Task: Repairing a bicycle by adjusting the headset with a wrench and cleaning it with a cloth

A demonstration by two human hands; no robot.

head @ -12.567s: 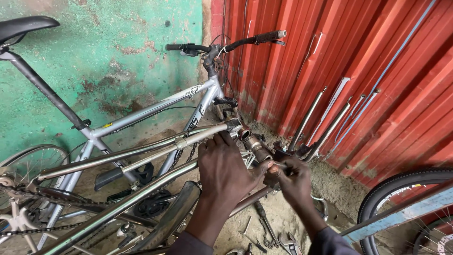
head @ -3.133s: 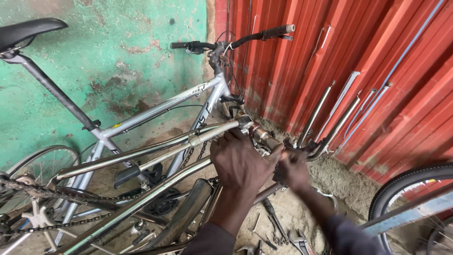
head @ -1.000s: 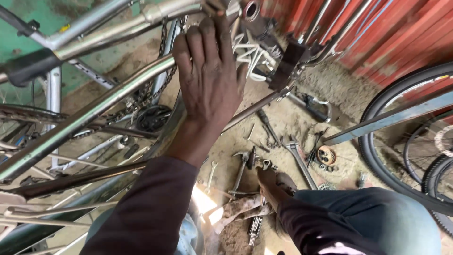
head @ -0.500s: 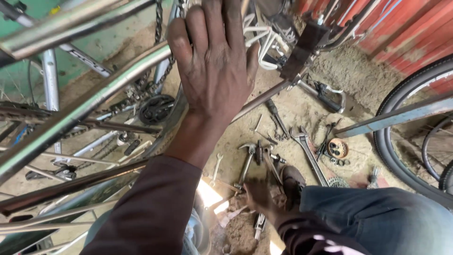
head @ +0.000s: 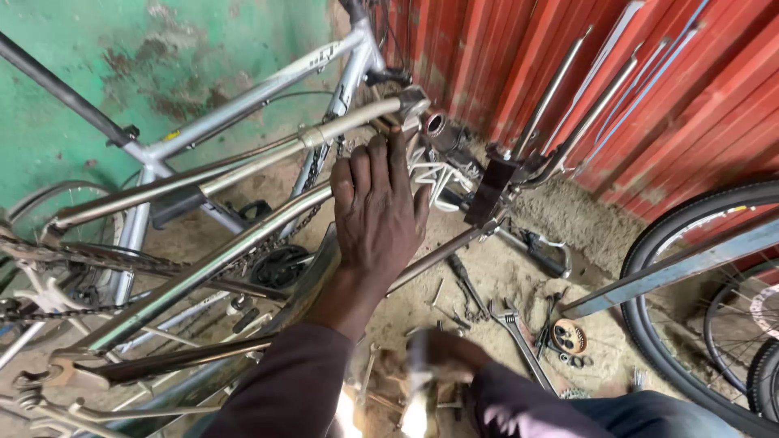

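**Left hand flat on a bare bicycle frame, right hand low among tools**

At the far left, a green wall (head: pixel 162 57) backs a silver bicycle (head: pixel 268 85) that leans against it. In front of that lies a bare metal bicycle frame (head: pixel 243 243), its tubes running up toward the right, with a chain (head: pixel 97 264) draped along its lower left part.

The left hand (head: pixel 377 215) rests on this frame near the middle of the view, palm down, fingers straight and close together, not wrapped around any tube. Its fingertips reach close to the frame's open tube end (head: pixel 434 123).

Lower and further right, the right hand (head: pixel 442 365) sits just above the sandy ground (head: pixel 584 227), blurred, so its grip cannot be told. A wrench (head: pixel 519 332) lies on the sand just beside it.

At the right, a red corrugated wall (head: pixel 649 73) stands behind 1 black tyre (head: pixel 649 341).
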